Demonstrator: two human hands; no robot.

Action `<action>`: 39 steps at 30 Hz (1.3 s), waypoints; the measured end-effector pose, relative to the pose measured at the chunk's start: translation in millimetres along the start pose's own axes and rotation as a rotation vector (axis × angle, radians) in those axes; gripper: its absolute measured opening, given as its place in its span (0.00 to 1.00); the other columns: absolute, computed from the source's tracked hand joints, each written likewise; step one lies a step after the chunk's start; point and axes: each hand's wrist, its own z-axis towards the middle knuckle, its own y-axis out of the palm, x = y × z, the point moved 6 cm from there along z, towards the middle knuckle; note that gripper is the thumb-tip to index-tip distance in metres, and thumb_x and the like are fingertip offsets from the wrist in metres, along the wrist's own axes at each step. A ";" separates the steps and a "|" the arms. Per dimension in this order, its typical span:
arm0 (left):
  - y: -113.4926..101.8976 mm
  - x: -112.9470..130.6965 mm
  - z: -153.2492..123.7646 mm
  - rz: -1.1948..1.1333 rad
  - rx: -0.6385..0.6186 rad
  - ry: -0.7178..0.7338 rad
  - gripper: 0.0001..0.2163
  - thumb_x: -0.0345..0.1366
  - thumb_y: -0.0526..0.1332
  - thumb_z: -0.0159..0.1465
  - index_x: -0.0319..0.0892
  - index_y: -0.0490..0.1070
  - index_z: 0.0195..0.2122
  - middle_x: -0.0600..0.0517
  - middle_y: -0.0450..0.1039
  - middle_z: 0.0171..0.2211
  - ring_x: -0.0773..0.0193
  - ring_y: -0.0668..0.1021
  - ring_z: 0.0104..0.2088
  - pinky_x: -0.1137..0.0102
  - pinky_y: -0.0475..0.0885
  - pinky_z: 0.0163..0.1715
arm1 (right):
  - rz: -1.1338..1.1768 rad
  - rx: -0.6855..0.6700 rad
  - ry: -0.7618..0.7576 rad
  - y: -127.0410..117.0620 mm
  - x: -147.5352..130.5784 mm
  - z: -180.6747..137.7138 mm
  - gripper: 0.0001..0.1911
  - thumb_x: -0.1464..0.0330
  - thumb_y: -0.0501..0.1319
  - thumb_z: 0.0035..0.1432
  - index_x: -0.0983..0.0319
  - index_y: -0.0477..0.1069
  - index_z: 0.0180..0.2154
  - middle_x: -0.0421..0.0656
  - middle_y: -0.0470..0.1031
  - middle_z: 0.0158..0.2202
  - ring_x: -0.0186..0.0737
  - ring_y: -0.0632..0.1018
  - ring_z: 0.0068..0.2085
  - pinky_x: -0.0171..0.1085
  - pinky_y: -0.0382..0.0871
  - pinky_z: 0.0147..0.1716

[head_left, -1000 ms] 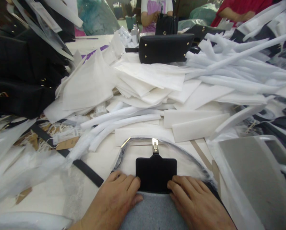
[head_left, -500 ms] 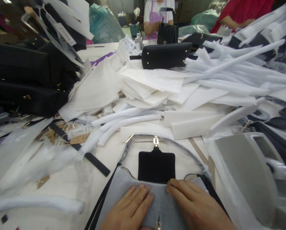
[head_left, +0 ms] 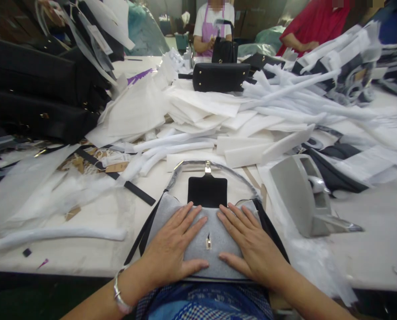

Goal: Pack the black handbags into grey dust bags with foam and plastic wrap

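Observation:
A black handbag lies flat at the table's front edge, its front covered by a grey protective sheet [head_left: 198, 262]. Through a slit in the sheet shows a small metal clasp [head_left: 208, 242]. The black closure flap [head_left: 207, 192] is folded away from me, with a gold-coloured fitting [head_left: 208, 167] at its tip. Behind it arches a plastic-wrapped handle [head_left: 232, 167]. My left hand [head_left: 172, 244] rests palm down on the sheet's left half, fingers spread. On the right half my right hand [head_left: 252, 242] lies flat too, fingers apart. Neither hand grips anything.
White foam sheets [head_left: 198, 104] and foam rolls [head_left: 291, 95] are heaped beyond the bag. A grey tape dispenser [head_left: 295, 195] stands at right. Black bags [head_left: 28, 89] are stacked at left, and a black handbag [head_left: 221, 76] lies farther back. Two people work across the table.
The view has tilted down and shifted right, showing both forearms and the table edge. My fingers have spread wider on the grey sheet, and my right hand lies flatter.

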 end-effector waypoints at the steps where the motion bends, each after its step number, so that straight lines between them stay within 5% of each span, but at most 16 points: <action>1: 0.9 0.6 0.3 0.006 0.000 0.007 0.42 0.60 0.60 0.62 0.45 0.47 0.71 0.45 0.43 0.72 0.47 0.48 0.71 0.49 0.51 0.68 | 0.000 0.008 0.002 0.6 -0.5 -1.0 0.41 0.50 0.55 0.65 0.62 0.46 0.70 0.47 0.46 0.72 0.53 0.48 0.71 0.59 0.47 0.68; 8: 2.8 0.0 -0.3 -0.011 0.022 0.023 0.42 0.60 0.61 0.61 0.45 0.50 0.70 0.44 0.46 0.71 0.47 0.51 0.70 0.52 0.49 0.68 | 0.096 -0.014 0.011 -20.1 -3.0 7.6 0.35 0.53 0.57 0.65 0.62 0.57 0.67 0.49 0.57 0.69 0.54 0.59 0.68 0.59 0.51 0.67; 12: 1.6 -0.2 -1.3 -0.031 0.046 0.039 0.42 0.61 0.60 0.61 0.45 0.51 0.70 0.43 0.46 0.71 0.46 0.51 0.70 0.52 0.49 0.68 | 0.183 0.133 0.244 -52.0 18.5 53.0 0.22 0.62 0.57 0.67 0.64 0.70 0.58 0.51 0.71 0.60 0.48 0.70 0.61 0.47 0.62 0.62; 15: 0.4 0.2 -2.6 -0.032 0.058 0.046 0.41 0.61 0.60 0.61 0.45 0.52 0.69 0.42 0.47 0.71 0.45 0.53 0.70 0.51 0.49 0.68 | 0.165 0.200 0.344 -61.8 37.2 101.0 0.19 0.65 0.59 0.65 0.66 0.72 0.55 0.55 0.76 0.53 0.53 0.76 0.55 0.48 0.68 0.54; 19: 0.1 -0.5 -4.7 -0.038 0.093 0.050 0.41 0.60 0.61 0.60 0.45 0.52 0.69 0.41 0.48 0.71 0.43 0.54 0.69 0.50 0.51 0.67 | 0.235 0.171 0.364 -62.8 47.6 140.6 0.14 0.64 0.66 0.58 0.63 0.77 0.44 0.47 0.81 0.33 0.49 0.81 0.35 0.41 0.73 0.35; 25: -4.0 -0.2 -4.9 -0.093 0.162 0.076 0.41 0.58 0.65 0.58 0.45 0.56 0.67 0.42 0.53 0.69 0.43 0.58 0.68 0.50 0.53 0.66 | 0.373 0.197 0.130 -76.8 3.0 93.4 0.09 0.70 0.63 0.60 0.58 0.79 0.42 0.42 0.79 0.39 0.40 0.79 0.40 0.36 0.71 0.41; 30: -12.3 4.7 -5.0 -0.162 0.212 0.105 0.38 0.54 0.68 0.57 0.45 0.59 0.65 0.45 0.62 0.65 0.47 0.62 0.66 0.51 0.51 0.68 | 0.393 0.092 -0.074 -48.3 -32.8 35.0 0.22 0.79 0.56 0.61 0.54 0.77 0.52 0.45 0.76 0.45 0.40 0.77 0.46 0.37 0.70 0.47; 34: -11.9 6.4 -5.6 -0.154 0.214 0.097 0.34 0.55 0.67 0.58 0.44 0.65 0.62 0.44 0.66 0.62 0.46 0.64 0.64 0.50 0.50 0.68 | 0.394 0.055 -0.033 -28.3 -34.9 18.7 0.20 0.72 0.60 0.65 0.55 0.72 0.58 0.47 0.72 0.51 0.42 0.75 0.51 0.38 0.70 0.51; 39: -13.7 8.0 -5.2 -0.137 0.228 0.091 0.34 0.55 0.67 0.58 0.44 0.65 0.62 0.44 0.68 0.61 0.47 0.65 0.64 0.50 0.52 0.68 | 0.256 0.056 -0.005 -18.9 -35.2 23.2 0.23 0.67 0.69 0.58 0.58 0.74 0.55 0.48 0.73 0.49 0.45 0.75 0.50 0.40 0.70 0.51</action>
